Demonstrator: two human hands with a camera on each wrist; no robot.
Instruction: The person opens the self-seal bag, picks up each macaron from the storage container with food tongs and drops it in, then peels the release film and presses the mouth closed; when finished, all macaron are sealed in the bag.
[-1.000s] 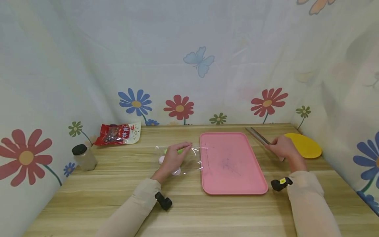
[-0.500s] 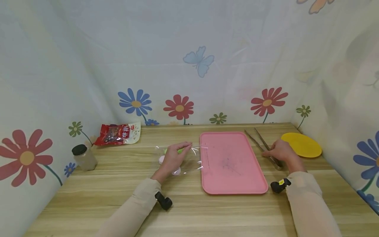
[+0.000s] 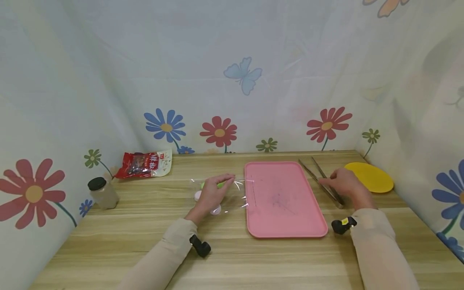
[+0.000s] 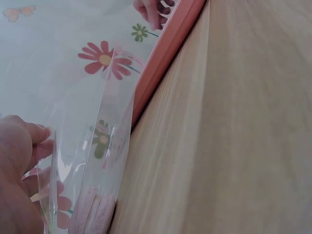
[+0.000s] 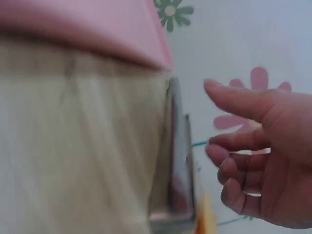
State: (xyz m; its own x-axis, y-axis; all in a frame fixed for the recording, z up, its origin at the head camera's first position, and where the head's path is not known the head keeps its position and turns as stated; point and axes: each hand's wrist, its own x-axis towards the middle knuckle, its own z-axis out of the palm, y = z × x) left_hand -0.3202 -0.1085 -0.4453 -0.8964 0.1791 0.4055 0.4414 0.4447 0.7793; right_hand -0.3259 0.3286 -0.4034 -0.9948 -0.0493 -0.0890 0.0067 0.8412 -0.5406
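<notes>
In the head view, my left hand (image 3: 212, 194) pinches the upper edge of a clear plastic bag (image 3: 237, 201) between thumb and fingers. Pale pink, round-ended pieces (image 3: 216, 210) and something green (image 3: 220, 185) show at the bag, partly covered by the hand. Left of the yellow disc, metal tongs (image 3: 330, 193) lie on the table with their arms spread. Just above them is my right hand (image 3: 348, 186). The right wrist view has that hand's thumb and loosely bent fingers (image 5: 239, 141) apart from the tongs (image 5: 178, 165), holding nothing.
A pink tray (image 3: 286, 231) lies mid-table, between the bag and the tongs. A yellow disc (image 3: 373, 179) rests at the right. At the left stand a dark-lidded jar (image 3: 104, 195) and a red packet (image 3: 145, 163). Flowered cloth walls (image 3: 268, 104) border the table.
The right hand held the closed tongs; they then sprang apart on the table beside the tray. Its fingers have now come off them. The left hand stays on the bag.
</notes>
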